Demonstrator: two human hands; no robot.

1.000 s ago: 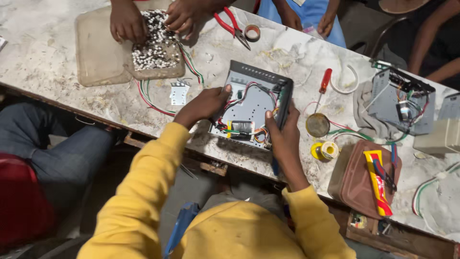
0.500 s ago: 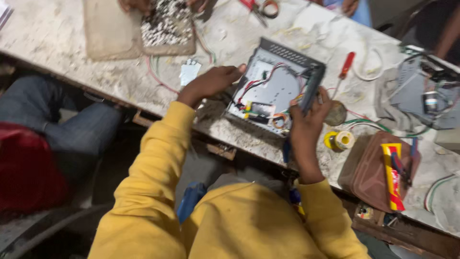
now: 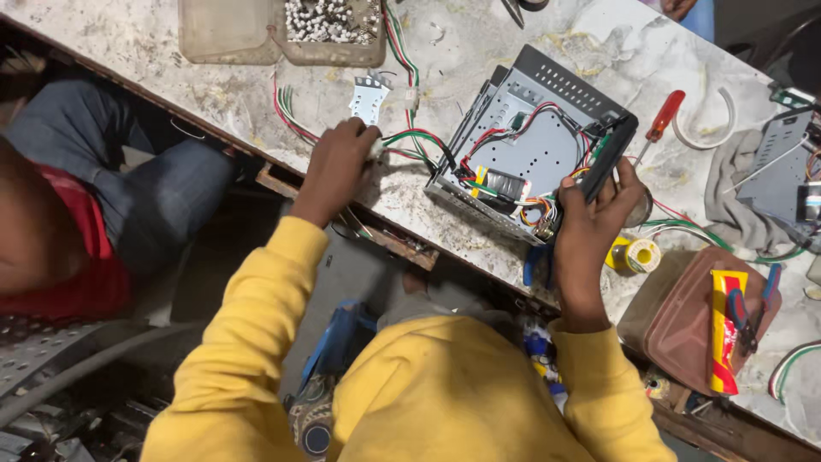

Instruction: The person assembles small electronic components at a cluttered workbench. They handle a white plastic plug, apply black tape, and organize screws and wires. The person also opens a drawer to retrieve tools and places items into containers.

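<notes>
An open grey metal electronics chassis [image 3: 530, 145] with red, black and yellow wiring inside lies on the speckled workbench [image 3: 137, 38]. My right hand [image 3: 590, 218] grips its near right corner by the black side panel [image 3: 609, 158]. My left hand [image 3: 338, 162] is off the chassis, resting closed on the bench to its left, on a bundle of red, green and white wires [image 3: 410, 141]. A small white connector piece [image 3: 368, 98] lies just beyond that hand. Both my sleeves are yellow.
A tray of small white parts [image 3: 329, 21] stands at the back. A red-handled screwdriver [image 3: 658, 120], a yellow solder spool [image 3: 634, 254], a brown pouch [image 3: 684, 312] with tools and another grey unit [image 3: 782, 171] lie to the right. Another person in red sits at left.
My left hand has left the chassis and moved left onto the wire bundle. The right hand keeps its hold on the chassis corner. The view has shifted closer.
</notes>
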